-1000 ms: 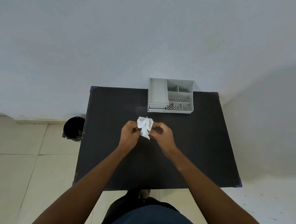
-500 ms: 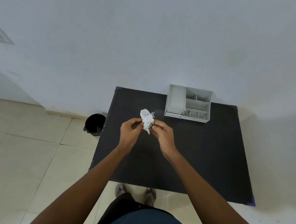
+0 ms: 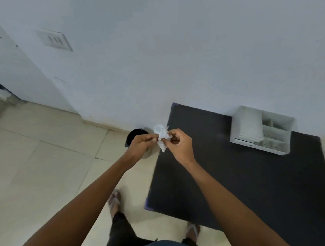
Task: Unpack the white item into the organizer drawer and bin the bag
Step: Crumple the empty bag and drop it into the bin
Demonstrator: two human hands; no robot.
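1. Nearest: two bare forearms reaching forward, dark trousers and sandalled feet below on pale floor tiles. Standing at the left edge of the matte black rectangular table (image 3: 247, 184).
2. Left hand (image 3: 140, 146): thumb and forefinger pinched together on the left edge of the crumpled white thin-film bag (image 3: 162, 137). Right hand (image 3: 180, 145): fingertips clamped on the right side of the same bag, other fingers curled in.
3. Bag held in the air between both hands, above the table's left edge and just beside the round black waste bin (image 3: 135, 136) on the floor. Bin partly hidden behind the left hand.
4. Handling, judged: very light, limp, no stiffness; creases hold shape. Likely slippery film, so pinch grips at opposite edges suit it. Easy to tear or to drift if dropped from height; release low over the bin mouth.
5. White item: cannot tell whether anything remains inside; the bag looks scrunched and flat, too small and blurred for certainty.
6. Farther right, well apart from the hands: white plastic desk organizer with open compartments and a low drawer (image 3: 263, 131), at the table's far edge against the pale wall. Drawer contents not visible.
7. Farthest: switch plate high on the wall, left.
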